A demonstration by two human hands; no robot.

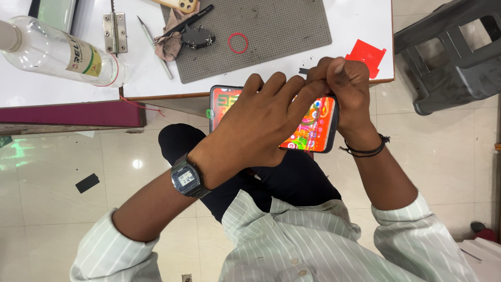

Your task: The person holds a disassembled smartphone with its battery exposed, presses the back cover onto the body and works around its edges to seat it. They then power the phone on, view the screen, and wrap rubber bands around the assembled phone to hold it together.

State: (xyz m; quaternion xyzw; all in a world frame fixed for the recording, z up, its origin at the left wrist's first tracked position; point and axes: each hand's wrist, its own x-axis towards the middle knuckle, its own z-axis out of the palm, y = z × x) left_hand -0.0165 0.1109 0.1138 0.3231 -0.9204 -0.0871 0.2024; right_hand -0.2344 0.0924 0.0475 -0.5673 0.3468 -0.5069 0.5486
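Note:
A smartphone with a bright red and orange screen lies flat over my lap, just below the table edge. My left hand spreads across the screen, fingers reaching to its far right end. My right hand grips the phone's right end, thumb and fingertips pinched together at the top corner where the left fingertips meet them. A digital watch sits on my left wrist and a black band on my right.
On the white table lie a grey work mat with a red ring, a dark tool on a cloth, tweezers, a metal hinge, a clear bottle and a red sheet. A grey plastic stool stands right.

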